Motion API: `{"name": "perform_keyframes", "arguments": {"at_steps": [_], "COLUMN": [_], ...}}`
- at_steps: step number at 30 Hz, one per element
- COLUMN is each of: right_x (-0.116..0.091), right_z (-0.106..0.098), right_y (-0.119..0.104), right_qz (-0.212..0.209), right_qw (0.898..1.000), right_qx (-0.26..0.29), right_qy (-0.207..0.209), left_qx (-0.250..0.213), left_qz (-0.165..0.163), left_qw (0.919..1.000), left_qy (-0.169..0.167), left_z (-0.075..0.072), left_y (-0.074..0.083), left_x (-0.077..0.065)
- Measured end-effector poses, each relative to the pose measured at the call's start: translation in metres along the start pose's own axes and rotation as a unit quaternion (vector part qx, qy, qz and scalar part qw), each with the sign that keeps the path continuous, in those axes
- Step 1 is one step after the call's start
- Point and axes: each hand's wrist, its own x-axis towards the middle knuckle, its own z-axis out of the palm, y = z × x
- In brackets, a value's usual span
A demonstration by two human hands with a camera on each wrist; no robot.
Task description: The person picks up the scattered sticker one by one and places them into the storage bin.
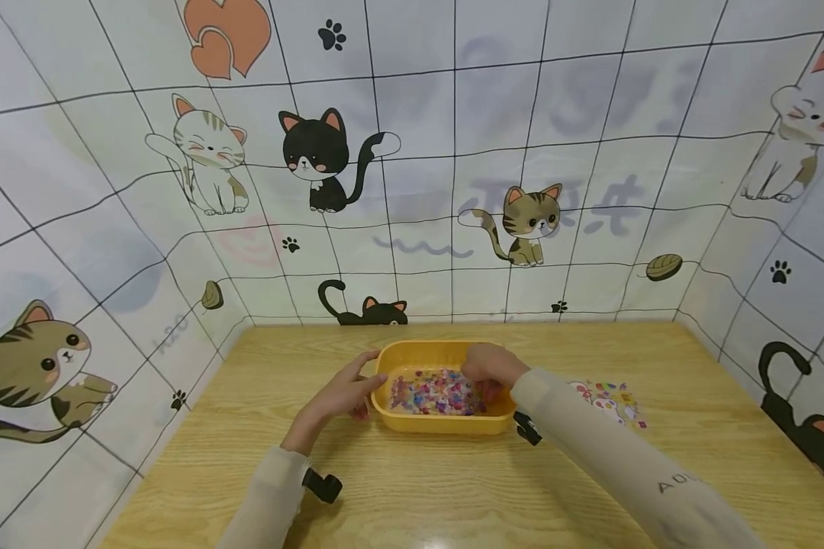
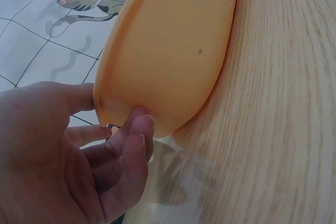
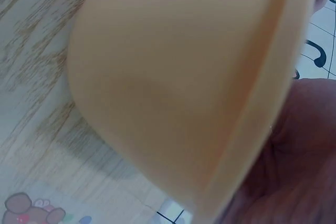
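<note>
A yellow plastic basin (image 1: pixel 446 424) stands on the wooden table, with many small multicoloured pieces (image 1: pixel 432 393) spread over its bottom, too small to make out singly. My left hand (image 1: pixel 339 395) grips the basin's left end, thumb over the rim and other fingers against the outer wall; the left wrist view shows these fingers (image 2: pixel 137 129) bent beside the wall. Inside the basin's right side, my right hand (image 1: pixel 490 367) reaches down among the pieces. Its fingertips are hidden there, and in the right wrist view the basin wall (image 3: pixel 173 77) covers them.
To the right of the basin, a sheet of colourful cartoon stickers (image 1: pixel 607 402) lies on the table (image 1: pixel 419 488), partly behind the right sleeve. White cloth walls (image 1: pixel 426 191) with a grid and cartoon cats enclose the table's back and sides.
</note>
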Motion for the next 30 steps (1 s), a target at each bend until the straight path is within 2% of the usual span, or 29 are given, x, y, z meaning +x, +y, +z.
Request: {"name": "perform_keyframes", "arguments": {"at_steps": [5,7,10,13,15,21,25,30], "right_x": [-0.003,-0.003,-0.007,-0.02,-0.029,-0.057,-0.07,-0.087], "right_z": [-0.003,-0.007,-0.016,-0.029,-0.036,-0.054,-0.061,-0.066], "right_y": [-0.001,0.0,0.0,-0.004,-0.008,-0.009,0.0,0.017], "right_qz": [-0.022,-0.052,-0.1,-0.13,-0.13,-0.164,-0.186,-0.193], "right_qw": [1.0,0.998,0.992,0.985,0.983,0.975,0.97,0.964], "right_qx": [-0.009,-0.014,0.019,0.064,0.089,0.105,0.121,0.156], "right_qy": [0.014,0.033,0.069,0.09,0.094,0.104,0.096,0.092], "left_qx": [-0.002,-0.002,-0.001,-0.002,-0.002,-0.004,0.0,0.005], "left_qz": [-0.002,0.0,0.002,0.003,0.002,0.003,0.002,0.001], "left_qw": [1.0,1.0,1.0,1.0,1.0,1.0,1.0,1.0], "left_qy": [0.001,0.001,-0.001,-0.001,-0.001,-0.001,0.001,-0.001], "left_z": [-0.001,-0.001,0.0,0.001,0.001,0.002,0.003,0.002], "left_y": [0.0,0.0,0.001,0.001,0.002,0.001,0.0,0.002], "left_x": [0.0,0.0,0.0,-0.001,-0.001,-0.002,-0.002,-0.003]}}
